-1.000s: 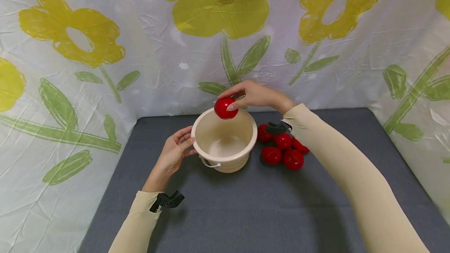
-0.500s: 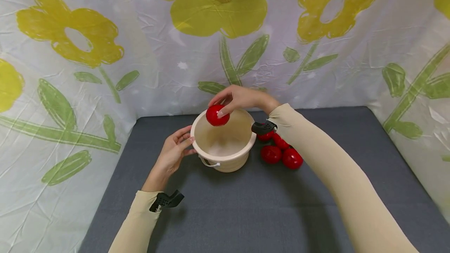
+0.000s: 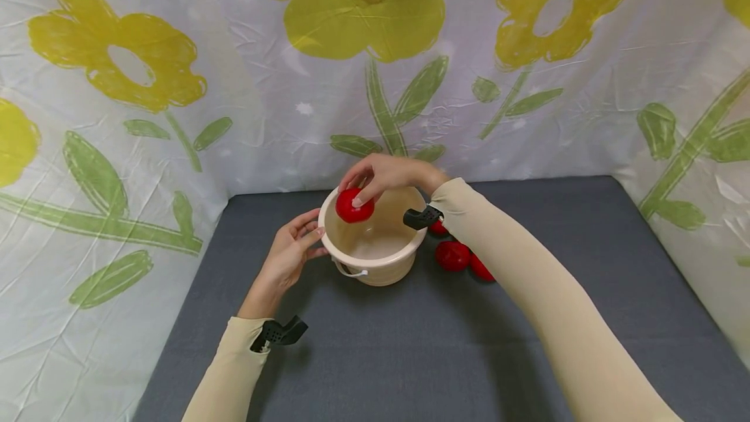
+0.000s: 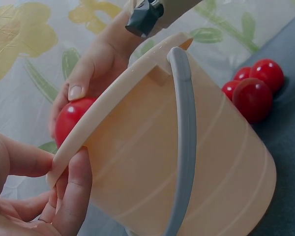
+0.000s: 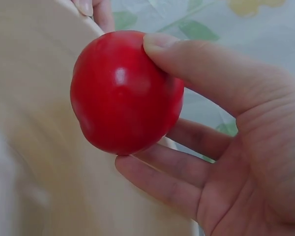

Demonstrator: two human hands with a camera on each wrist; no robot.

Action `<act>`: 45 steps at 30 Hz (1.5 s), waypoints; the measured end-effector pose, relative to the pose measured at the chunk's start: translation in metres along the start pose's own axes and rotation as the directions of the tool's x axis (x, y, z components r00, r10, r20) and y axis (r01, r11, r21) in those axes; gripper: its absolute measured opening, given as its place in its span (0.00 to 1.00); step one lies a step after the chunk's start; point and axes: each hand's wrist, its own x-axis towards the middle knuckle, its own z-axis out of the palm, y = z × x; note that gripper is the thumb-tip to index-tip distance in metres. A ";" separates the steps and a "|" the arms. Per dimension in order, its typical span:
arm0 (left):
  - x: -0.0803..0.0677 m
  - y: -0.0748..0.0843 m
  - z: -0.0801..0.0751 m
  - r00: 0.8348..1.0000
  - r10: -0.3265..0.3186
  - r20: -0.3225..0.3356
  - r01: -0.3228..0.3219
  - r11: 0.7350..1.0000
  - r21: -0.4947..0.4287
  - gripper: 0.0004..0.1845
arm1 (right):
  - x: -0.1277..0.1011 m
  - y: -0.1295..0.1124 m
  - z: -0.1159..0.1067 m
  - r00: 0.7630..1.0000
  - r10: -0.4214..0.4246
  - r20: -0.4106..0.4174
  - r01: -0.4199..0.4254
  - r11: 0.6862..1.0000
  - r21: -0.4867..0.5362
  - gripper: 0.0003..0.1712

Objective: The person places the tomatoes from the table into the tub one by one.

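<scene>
A glossy red plastic ball (image 3: pixel 354 206) is pinched by the right hand (image 3: pixel 387 176) inside the round cream plastic bucket (image 3: pixel 375 259). The bucket's rim is gripped by the left hand (image 3: pixel 287 259), fingers (image 4: pixel 71 196) curled.

Right hand (image 3: pixel 389 178) — fingers (image 5: pixel 187 64) curled, pinching

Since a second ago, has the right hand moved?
Yes. The right hand with its red ball has come down and leftward, from above the bucket's far rim to inside its mouth.
</scene>
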 end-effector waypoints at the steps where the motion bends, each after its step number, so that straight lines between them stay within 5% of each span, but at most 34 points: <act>1: 0.000 0.000 0.000 1.000 0.000 -0.001 0.000 1.000 0.002 0.29 | 0.001 0.000 0.001 1.000 0.005 0.004 -0.005 1.000 0.001 0.26; 23: -0.001 -0.001 0.000 1.000 -0.002 -0.005 0.002 1.000 -0.009 0.29 | 0.021 0.020 0.021 0.993 0.088 0.078 -0.095 0.991 0.093 0.25; 34: 0.000 -0.002 0.001 1.000 -0.001 -0.007 0.001 1.000 -0.023 0.29 | 0.024 0.028 0.030 0.985 0.161 0.056 -0.165 0.985 0.057 0.24; 45: 0.000 -0.001 0.001 1.000 0.006 -0.003 -0.006 1.000 -0.028 0.29 | 0.026 0.035 0.038 0.987 0.137 0.080 -0.139 0.990 0.027 0.23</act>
